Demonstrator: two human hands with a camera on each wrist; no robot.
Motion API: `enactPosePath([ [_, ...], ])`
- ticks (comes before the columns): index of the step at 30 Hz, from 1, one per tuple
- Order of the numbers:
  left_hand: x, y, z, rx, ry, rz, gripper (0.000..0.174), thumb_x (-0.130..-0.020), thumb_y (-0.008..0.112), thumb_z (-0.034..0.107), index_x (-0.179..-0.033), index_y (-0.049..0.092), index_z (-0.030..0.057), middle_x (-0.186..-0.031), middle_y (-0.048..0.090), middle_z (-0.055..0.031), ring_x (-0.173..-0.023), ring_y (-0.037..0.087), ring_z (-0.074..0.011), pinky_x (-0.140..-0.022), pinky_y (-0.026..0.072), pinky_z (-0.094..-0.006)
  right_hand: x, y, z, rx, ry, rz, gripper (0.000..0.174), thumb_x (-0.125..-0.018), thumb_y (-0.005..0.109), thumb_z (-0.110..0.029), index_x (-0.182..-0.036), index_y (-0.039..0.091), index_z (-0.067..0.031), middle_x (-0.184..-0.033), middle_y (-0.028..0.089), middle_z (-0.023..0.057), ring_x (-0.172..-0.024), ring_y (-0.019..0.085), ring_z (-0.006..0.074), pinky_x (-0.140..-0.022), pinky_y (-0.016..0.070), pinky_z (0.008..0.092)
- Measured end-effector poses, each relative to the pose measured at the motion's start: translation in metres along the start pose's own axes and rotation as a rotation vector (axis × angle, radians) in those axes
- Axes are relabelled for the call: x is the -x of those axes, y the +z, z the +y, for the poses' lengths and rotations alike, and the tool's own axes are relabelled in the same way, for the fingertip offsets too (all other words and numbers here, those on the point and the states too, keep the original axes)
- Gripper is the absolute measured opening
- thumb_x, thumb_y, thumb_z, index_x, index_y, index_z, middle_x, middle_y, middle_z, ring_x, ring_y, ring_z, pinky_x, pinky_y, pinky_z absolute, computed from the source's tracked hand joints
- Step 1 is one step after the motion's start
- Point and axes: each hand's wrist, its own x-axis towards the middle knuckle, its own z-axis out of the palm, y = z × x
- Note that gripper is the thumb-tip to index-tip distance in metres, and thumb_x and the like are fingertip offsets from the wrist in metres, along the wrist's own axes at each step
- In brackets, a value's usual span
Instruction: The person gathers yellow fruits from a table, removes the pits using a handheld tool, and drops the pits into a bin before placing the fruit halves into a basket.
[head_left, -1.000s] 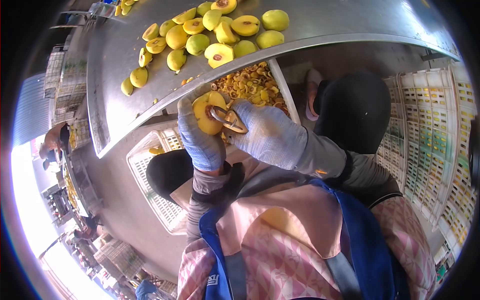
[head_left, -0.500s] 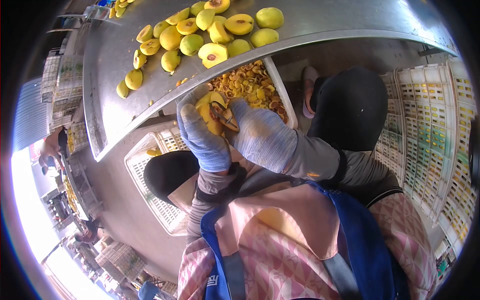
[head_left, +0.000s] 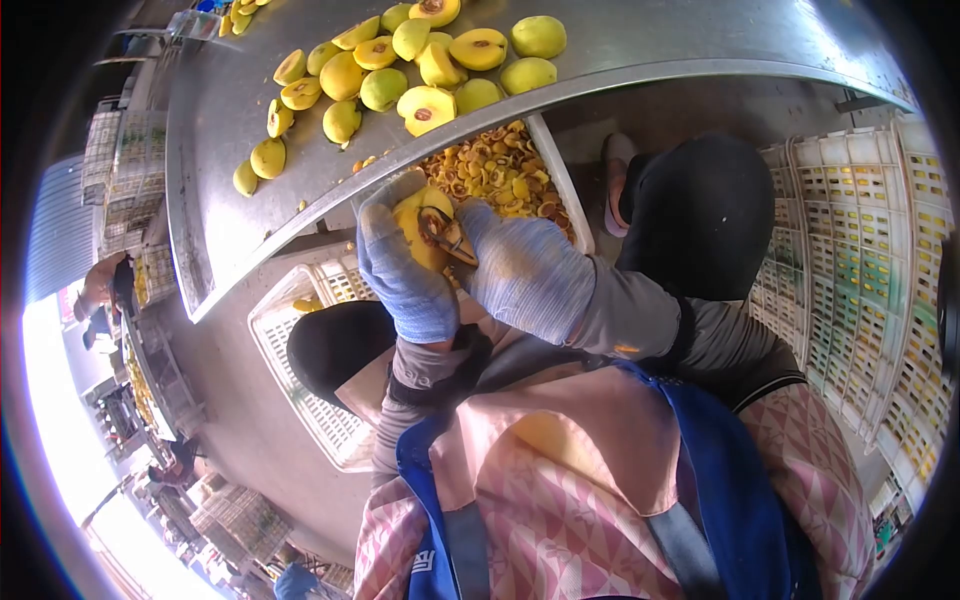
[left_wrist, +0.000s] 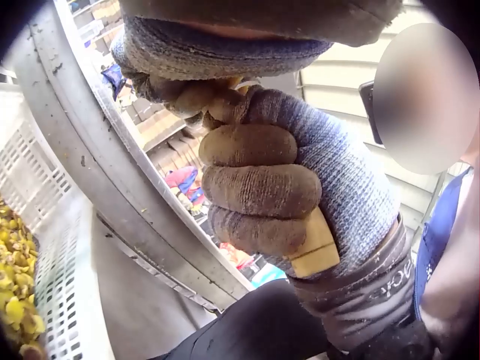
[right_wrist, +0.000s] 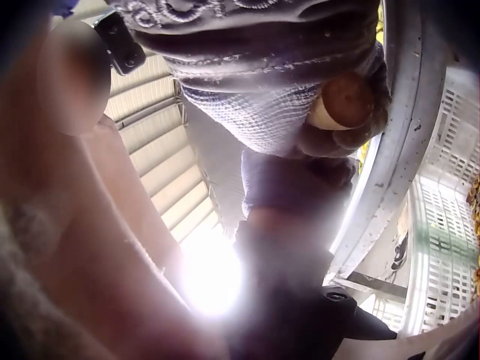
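Observation:
In the head view my gloved left hand (head_left: 405, 275) cups a yellow peach half (head_left: 412, 215) with its cut face turned up toward the right. My gloved right hand (head_left: 530, 265) grips a pitting knife whose curved metal loop (head_left: 436, 228) is at the reddish centre of the peach. The left wrist view shows the right hand's fingers (left_wrist: 259, 187) curled round the knife's wooden handle (left_wrist: 315, 247). That handle's round butt (right_wrist: 349, 101) sticks out of the right glove in the right wrist view. Much of the peach is hidden behind the left fingers.
Several whole and halved peaches (head_left: 380, 88) lie on the metal table (head_left: 225, 215). Below its edge, a white crate (head_left: 572, 215) holds pits and scraps (head_left: 500, 175). Another crate (head_left: 330, 425) stands by the left knee, and stacked crates (head_left: 850, 280) stand at the right.
The knife's loop has turned and moved closer into the peach centre, and the left fingers wrap further over the fruit. The head view has shifted slightly.

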Motion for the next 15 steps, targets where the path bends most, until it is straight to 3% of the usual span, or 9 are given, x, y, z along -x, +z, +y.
enactPosePath([
  [5,-0.001,-0.002,0.005,0.033,-0.066,-0.057,0.051,-0.104,0.04,0.043,-0.117,0.059,-0.0021,-0.11,0.063,-0.0138,-0.101,0.062,-0.0214,-0.09,0.0524,-0.0341,-0.003,-0.006,-0.003,-0.029,0.031,-0.045,0.038,-0.082,0.071,-0.016,-0.109,0.054,0.0044,-0.074,0.066,0.0206,-0.066,0.068,0.0371,-0.058,0.0544,0.0426],
  [7,-0.002,-0.001,0.007,0.2,-0.182,-0.087,0.048,-0.104,0.041,0.041,-0.117,0.059,-0.0014,-0.11,0.063,-0.0133,-0.101,0.062,-0.0212,-0.092,0.0509,-0.0336,-0.004,-0.009,-0.003,-0.048,0.052,-0.072,0.038,-0.082,0.071,-0.016,-0.109,0.054,0.0043,-0.074,0.066,0.0211,-0.067,0.068,0.0377,-0.059,0.0543,0.0434],
  [9,-0.004,-0.004,0.006,0.155,-0.173,-0.104,0.048,-0.104,0.04,0.041,-0.117,0.059,-0.0019,-0.11,0.064,-0.0133,-0.101,0.062,-0.0214,-0.093,0.0502,-0.0334,-0.004,-0.009,-0.001,-0.014,0.024,-0.081,0.032,-0.086,0.068,-0.021,-0.103,0.055,0.0024,-0.069,0.065,0.0191,-0.064,0.068,0.0346,-0.055,0.0534,0.0431],
  [14,-0.002,-0.005,0.005,0.021,-0.105,-0.117,0.05,-0.104,0.039,0.041,-0.117,0.059,-0.0033,-0.107,0.064,-0.0135,-0.099,0.062,-0.0216,-0.093,0.0505,-0.034,-0.001,-0.003,0.0,-0.049,0.018,-0.02,0.031,-0.084,0.068,-0.019,-0.103,0.057,0.0028,-0.069,0.065,0.0199,-0.065,0.068,0.0346,-0.056,0.0536,0.043],
  [15,0.0,-0.004,-0.001,-0.058,-0.02,-0.06,0.05,-0.105,0.039,0.041,-0.118,0.059,-0.0032,-0.107,0.064,-0.0136,-0.099,0.062,-0.0216,-0.092,0.051,-0.0344,-0.001,-0.001,0.0,-0.062,0.003,0.008,0.032,-0.084,0.068,-0.019,-0.103,0.057,0.003,-0.069,0.065,0.0199,-0.065,0.068,0.0348,-0.056,0.0537,0.043],
])
